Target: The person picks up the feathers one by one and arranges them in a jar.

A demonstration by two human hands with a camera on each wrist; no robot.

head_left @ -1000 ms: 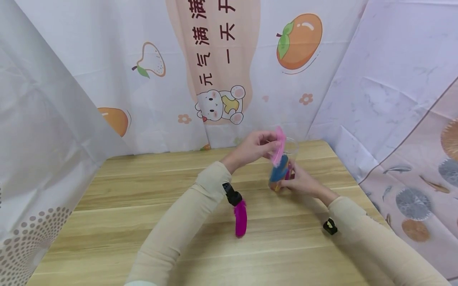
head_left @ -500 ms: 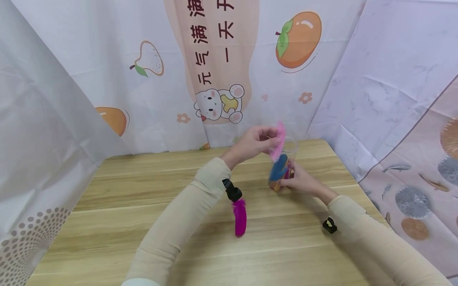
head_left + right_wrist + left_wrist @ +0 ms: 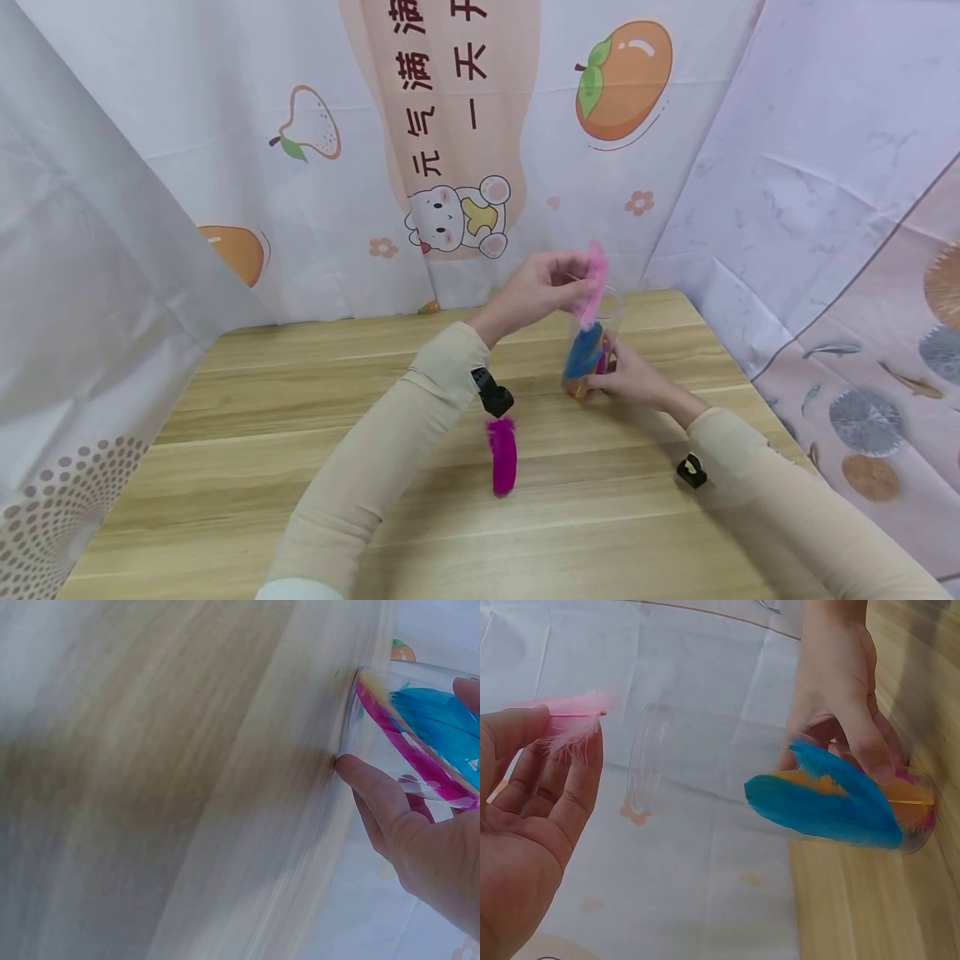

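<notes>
At the frame's center right, a left hand [image 3: 542,286] pinches a pink feather [image 3: 597,279] above a clear cup [image 3: 712,761] gripped in the right hand [image 3: 632,378].

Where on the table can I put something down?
The table is bare left of the left sleeve, and between the magenta feather and right sleeve. It's crowded at back right: left hand, pink feather, right hand, clear cup.

a light wood-grain tabletop [image 3: 262,400] bears 1 magenta feather [image 3: 505,462], lying near its middle, and 1 tall transparent cup [image 3: 716,776], standing toward the back right.
</notes>
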